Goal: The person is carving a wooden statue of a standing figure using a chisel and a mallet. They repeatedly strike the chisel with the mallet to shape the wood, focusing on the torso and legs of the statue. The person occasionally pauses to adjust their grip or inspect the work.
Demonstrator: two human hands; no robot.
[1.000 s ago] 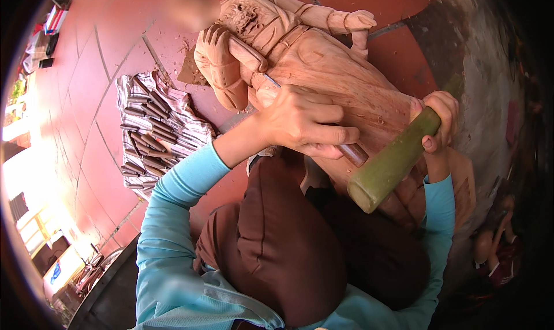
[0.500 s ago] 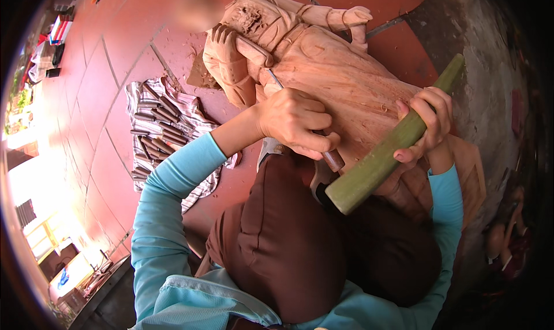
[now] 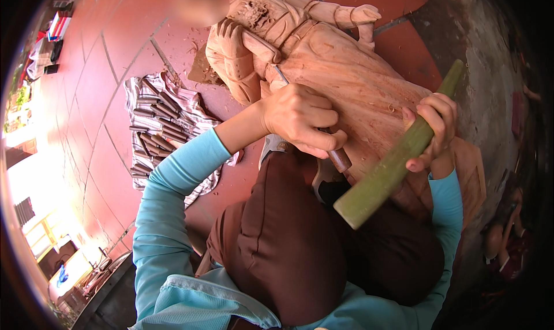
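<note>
A carved wooden figure (image 3: 329, 59) in a long robe lies on its back in front of my knees. My left hand (image 3: 303, 119) is closed around a chisel (image 3: 340, 160); the brown handle's butt sticks out toward me below the fist. Its thin steel blade points away, with the tip at the robe close to the figure's carved hand and sleeve. In my right hand (image 3: 437, 131) is a green tapered club (image 3: 375, 188), gripped along its length. The club's thick end hangs over my right knee, below and right of the chisel butt, apart from it.
On the left, a striped cloth (image 3: 202, 186) bears several dark-handled carving tools (image 3: 164, 119). Wood shavings are scattered over the red tiled floor (image 3: 86, 99). A grey concrete strip (image 3: 490, 99) runs along the right side.
The club's thick end has moved slightly right and toward me, away from the chisel's butt. My left hand with the chisel sits slightly further right in view; both grips are unchanged.
</note>
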